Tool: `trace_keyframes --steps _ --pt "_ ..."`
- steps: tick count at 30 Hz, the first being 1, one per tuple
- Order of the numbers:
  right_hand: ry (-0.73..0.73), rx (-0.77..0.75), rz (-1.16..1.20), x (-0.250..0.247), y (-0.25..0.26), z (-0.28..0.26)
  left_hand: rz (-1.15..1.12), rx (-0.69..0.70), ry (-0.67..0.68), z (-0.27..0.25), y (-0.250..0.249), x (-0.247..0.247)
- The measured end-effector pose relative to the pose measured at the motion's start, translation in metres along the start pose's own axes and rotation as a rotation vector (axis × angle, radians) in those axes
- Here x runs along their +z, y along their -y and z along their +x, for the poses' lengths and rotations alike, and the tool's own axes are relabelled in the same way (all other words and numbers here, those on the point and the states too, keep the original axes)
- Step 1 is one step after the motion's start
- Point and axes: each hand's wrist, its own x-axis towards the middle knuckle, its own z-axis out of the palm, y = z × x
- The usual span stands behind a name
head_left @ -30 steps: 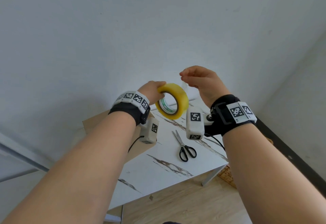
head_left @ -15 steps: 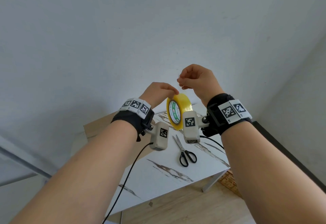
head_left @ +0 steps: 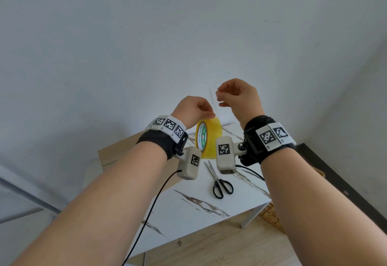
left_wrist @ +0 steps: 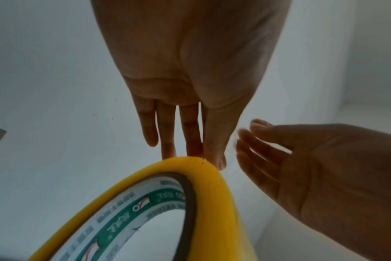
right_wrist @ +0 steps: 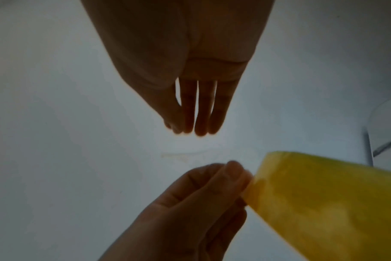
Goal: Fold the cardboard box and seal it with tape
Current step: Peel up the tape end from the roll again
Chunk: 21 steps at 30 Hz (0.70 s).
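Note:
My left hand (head_left: 206,114) pinches the top rim of a yellow tape roll (head_left: 209,138) with a green-and-white core, and the roll hangs on edge in the air above the table. In the right wrist view the fingers (right_wrist: 234,169) grip the roll (right_wrist: 324,203) at its edge. My right hand (head_left: 218,99) is a little above and right of the roll, with thumb and fingertips drawn together. A faint clear strip seems to run from the roll up to them. The flat brown cardboard (head_left: 117,152) lies on the table behind my left wrist, partly hidden.
Black-handled scissors (head_left: 219,184) lie shut on the white marbled table (head_left: 188,213) below my hands. A plain wall fills the background. Wooden floor shows past the table's near edge, and a dark ledge (head_left: 335,182) runs along the right.
The roll has turned from face-on to edge-on and sunk slightly. My right hand was picking at the roll's top and has now lifted up and away to the right.

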Motion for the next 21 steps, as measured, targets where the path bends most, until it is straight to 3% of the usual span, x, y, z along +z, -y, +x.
trace_keyframes --steps 2,4,12,15,21 --pt "-0.093 0.001 -0.073 -0.005 -0.005 0.003 0.021 0.002 -0.012 0.001 0.004 -0.001" --pt "-0.088 0.065 -0.092 -0.010 -0.012 0.004 0.023 0.000 -0.044 0.002 0.008 -0.003" --pt "0.336 0.379 -0.103 0.005 -0.042 -0.020 -0.083 -0.060 -0.234 0.016 0.009 -0.014" --pt "0.385 0.385 -0.019 0.006 -0.043 -0.020 -0.095 -0.092 -0.287 0.018 0.009 -0.019" --pt "0.311 0.309 -0.083 0.006 -0.029 -0.022 -0.078 -0.117 -0.319 0.012 0.010 -0.023"
